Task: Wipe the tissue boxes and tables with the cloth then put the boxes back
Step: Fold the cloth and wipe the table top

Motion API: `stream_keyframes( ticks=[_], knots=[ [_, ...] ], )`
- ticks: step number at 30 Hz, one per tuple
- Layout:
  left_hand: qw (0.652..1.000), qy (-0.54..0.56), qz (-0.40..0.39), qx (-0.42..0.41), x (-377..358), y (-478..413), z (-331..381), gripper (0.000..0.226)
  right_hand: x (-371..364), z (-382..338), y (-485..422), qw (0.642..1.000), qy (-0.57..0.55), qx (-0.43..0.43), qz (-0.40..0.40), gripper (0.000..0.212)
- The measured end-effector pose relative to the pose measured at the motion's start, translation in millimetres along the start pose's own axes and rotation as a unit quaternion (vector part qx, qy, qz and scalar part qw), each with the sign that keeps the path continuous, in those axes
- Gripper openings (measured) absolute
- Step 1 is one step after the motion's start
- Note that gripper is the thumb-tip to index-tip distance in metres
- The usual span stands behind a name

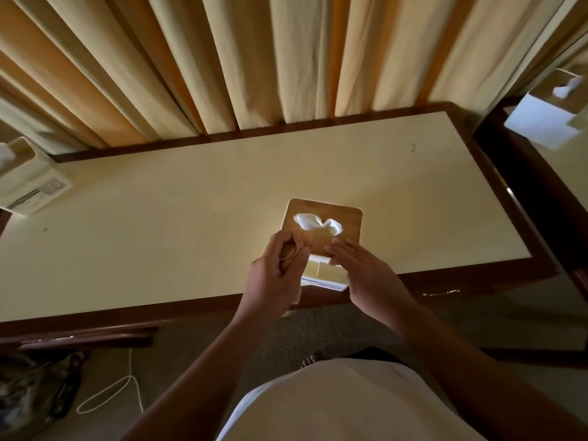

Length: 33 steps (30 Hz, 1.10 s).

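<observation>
One white wooden-lidded tissue box (pixel 348 218), cream table (pixel 191 218); left hand (pixel 276 275) gripping crumpled tan cloth (pixel 291 251), right hand (pixel 366 272) flat on lid.

tissue box (pixel 337 218) centre frame: tan wood-grain lid, white tissue (pixel 315 225), cream body. table (pixel 191 218): cream top, dark brown border. cloth (pixel 289 254) in my left hand (pixel 276 275): beige. curtains (pixel 254 58) across top: cream and orange-tan vertical folds. carpet (pixel 318 329) at bottom: grey-brown speckle. cord (pixel 108 393) lower left: white. my shirt (pixel 350 402): white.

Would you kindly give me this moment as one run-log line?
left hand: grips cloth at box lid | right hand: flat on box | box: on table, near front edge
</observation>
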State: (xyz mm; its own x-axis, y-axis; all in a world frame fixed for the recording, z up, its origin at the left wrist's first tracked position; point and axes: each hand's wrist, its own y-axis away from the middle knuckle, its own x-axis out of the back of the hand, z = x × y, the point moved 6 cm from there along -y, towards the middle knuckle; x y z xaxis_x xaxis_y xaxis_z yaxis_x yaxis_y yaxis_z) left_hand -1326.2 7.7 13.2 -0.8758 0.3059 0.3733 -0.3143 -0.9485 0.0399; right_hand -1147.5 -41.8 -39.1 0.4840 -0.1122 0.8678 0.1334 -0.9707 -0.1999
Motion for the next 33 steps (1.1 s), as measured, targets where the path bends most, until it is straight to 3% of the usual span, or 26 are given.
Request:
stream_keyframes(
  ticks=[4,9,12,15,19,23,27,30,33],
  knots=[
    [0.999,0.020,0.012,0.029,-3,0,-7,0.007,8,4,-11,1.000,-0.005,-0.008,-0.016,0.079],
    [0.999,0.024,0.002,0.025,-6,1,-6,0.011,7,11,-14,0.998,-0.025,-0.015,-0.053,0.071],
    [1.000,0.019,-0.025,0.002,-12,0,0,0.011,23,7,-10,0.994,-0.101,-0.029,0.015,0.054],
    [0.996,0.046,-0.081,0.003,-28,-8,10,0.015,47,4,-3,0.966,-0.227,-0.075,0.100,0.038],
    [0.974,0.183,-0.131,0.032,-60,-22,34,0.030,61,5,8,0.928,-0.319,-0.174,0.087,0.036],
    [0.957,0.237,-0.142,0.088,-99,-31,43,0.024,68,37,29,0.857,-0.398,-0.302,0.129,0.030],
    [0.969,0.195,-0.128,0.076,-136,-38,51,0.023,83,69,52,0.793,-0.465,-0.349,0.183,0.014],
    [0.988,0.113,-0.089,0.057,-161,-48,54,0.015,103,94,62,0.783,-0.466,-0.349,0.219,0.006],
    [0.990,0.105,-0.068,0.063,-182,-57,65,0.012,124,123,71,0.784,-0.463,-0.349,0.220,0.008]
  ],
)
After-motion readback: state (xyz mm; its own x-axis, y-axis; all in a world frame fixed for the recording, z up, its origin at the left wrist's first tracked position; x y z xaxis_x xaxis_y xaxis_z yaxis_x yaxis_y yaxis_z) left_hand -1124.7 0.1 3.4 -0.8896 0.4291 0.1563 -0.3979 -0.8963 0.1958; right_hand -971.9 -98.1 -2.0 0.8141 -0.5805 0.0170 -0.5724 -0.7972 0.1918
